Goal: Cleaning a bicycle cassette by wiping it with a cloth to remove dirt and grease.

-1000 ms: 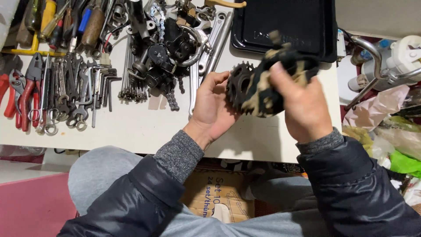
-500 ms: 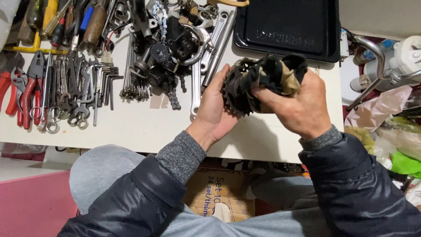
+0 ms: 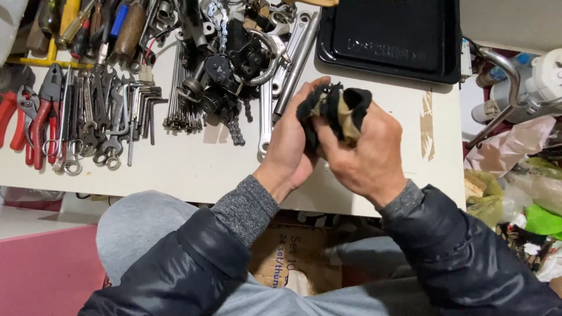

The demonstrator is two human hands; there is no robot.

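Your left hand and right hand meet above the white table, both closed around a dark, grimy rag bunched between them. Your fingers curl tight over the cloth; whatever it wraps is hidden. Just beyond your hands lies a black tray. To the left sit a heap of bicycle parts, a row of hex keys and red-handled pliers.
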